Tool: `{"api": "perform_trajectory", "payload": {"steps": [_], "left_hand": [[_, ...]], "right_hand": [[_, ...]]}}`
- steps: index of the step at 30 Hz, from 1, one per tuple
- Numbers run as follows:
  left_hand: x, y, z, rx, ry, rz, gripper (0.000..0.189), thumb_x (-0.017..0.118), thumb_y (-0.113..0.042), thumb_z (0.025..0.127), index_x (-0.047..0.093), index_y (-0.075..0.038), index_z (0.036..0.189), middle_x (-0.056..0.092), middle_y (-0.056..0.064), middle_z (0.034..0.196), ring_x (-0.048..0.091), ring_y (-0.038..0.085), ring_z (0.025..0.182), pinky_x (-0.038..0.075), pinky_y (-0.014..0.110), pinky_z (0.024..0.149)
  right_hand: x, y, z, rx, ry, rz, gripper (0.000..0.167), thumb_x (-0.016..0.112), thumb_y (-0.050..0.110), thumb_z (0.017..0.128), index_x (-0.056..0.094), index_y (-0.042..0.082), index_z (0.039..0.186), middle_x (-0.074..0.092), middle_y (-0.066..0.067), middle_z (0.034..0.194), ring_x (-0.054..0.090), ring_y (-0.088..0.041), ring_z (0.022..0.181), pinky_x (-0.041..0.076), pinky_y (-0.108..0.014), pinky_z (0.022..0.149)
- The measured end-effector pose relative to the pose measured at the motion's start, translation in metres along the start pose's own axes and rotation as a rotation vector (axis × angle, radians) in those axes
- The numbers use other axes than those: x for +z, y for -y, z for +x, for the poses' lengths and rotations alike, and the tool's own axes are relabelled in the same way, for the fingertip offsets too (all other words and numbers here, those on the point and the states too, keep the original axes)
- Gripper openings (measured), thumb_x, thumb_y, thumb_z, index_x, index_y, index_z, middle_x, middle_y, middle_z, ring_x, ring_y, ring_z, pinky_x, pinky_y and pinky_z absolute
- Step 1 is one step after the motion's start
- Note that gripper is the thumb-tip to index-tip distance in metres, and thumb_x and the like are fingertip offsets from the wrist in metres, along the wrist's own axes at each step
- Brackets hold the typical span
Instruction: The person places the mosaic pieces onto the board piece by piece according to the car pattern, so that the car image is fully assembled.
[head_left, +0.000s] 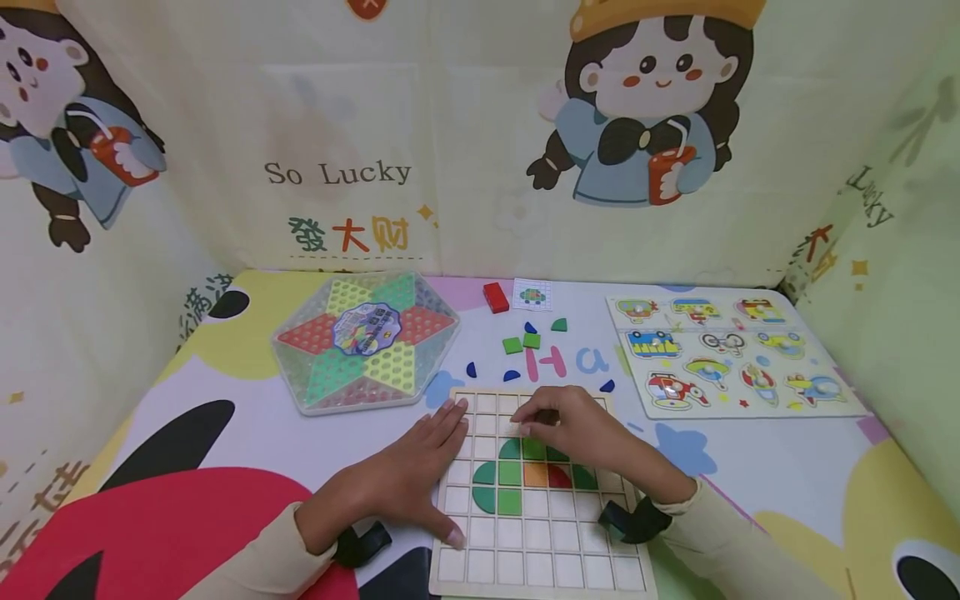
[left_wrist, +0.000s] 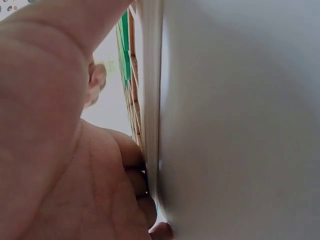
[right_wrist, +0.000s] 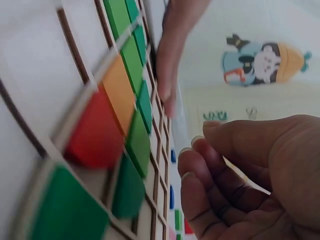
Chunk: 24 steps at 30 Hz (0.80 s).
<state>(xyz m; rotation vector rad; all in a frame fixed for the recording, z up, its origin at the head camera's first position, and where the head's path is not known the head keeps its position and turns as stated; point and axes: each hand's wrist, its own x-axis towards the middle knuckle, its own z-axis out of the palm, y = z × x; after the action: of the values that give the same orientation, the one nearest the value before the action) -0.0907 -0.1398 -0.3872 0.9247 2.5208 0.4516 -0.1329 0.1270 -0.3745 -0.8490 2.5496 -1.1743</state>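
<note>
A wooden grid board lies in front of me. In its squares sit several light green squares, several dark green quarter circles, an orange square and a red quarter-round piece. My left hand rests along the board's left edge, fingers extended and thumb spread toward the near corner. Over the far rows hovers my right hand, just beyond the upper green pieces. The right wrist view shows its fingers loosely bent, thumb near the index fingertip, with nothing visible between them.
Beyond the board lie loose blue half-round pieces, green squares, a green quarter circle, a red block and a pattern card. A hexagonal Chinese checkers box stands left, a vehicle puzzle board right.
</note>
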Motion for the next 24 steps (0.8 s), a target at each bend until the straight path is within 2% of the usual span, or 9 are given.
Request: {"api": "perform_trajectory", "payload": {"steps": [10, 15, 24], "left_hand": [[0.0, 0.0, 0.001, 0.004, -0.002, -0.008, 0.125, 0.073, -0.071, 0.067, 0.015, -0.002, 0.155, -0.003, 0.009, 0.163, -0.008, 0.026, 0.147, 0.007, 0.05, 0.116], [0.001, 0.0, 0.001, 0.005, -0.006, -0.005, 0.125, 0.074, -0.07, 0.068, 0.015, -0.002, 0.155, -0.003, 0.009, 0.163, -0.008, 0.026, 0.147, 0.007, 0.049, 0.116], [0.001, 0.0, 0.0, -0.002, -0.004, -0.016, 0.125, 0.074, -0.07, 0.067, 0.016, -0.002, 0.155, -0.002, 0.01, 0.163, -0.008, 0.026, 0.147, 0.008, 0.05, 0.116]], "right_hand": [[-0.019, -0.029, 0.025, 0.076, -0.151, 0.05, 0.015, 0.068, 0.004, 0.091, 0.074, 0.005, 0.104, 0.07, -0.001, 0.096, 0.061, -0.016, 0.083, 0.052, -0.026, 0.074], [-0.024, -0.032, 0.032, 0.098, -0.187, 0.065, 0.017, 0.069, 0.003, 0.09, 0.074, 0.004, 0.106, 0.071, -0.004, 0.101, 0.063, -0.018, 0.088, 0.051, -0.023, 0.075], [-0.031, -0.043, 0.047, 0.158, -0.251, 0.045, 0.017, 0.068, 0.002, 0.09, 0.074, 0.002, 0.106, 0.07, -0.007, 0.101, 0.059, -0.021, 0.085, 0.05, -0.025, 0.069]]}}
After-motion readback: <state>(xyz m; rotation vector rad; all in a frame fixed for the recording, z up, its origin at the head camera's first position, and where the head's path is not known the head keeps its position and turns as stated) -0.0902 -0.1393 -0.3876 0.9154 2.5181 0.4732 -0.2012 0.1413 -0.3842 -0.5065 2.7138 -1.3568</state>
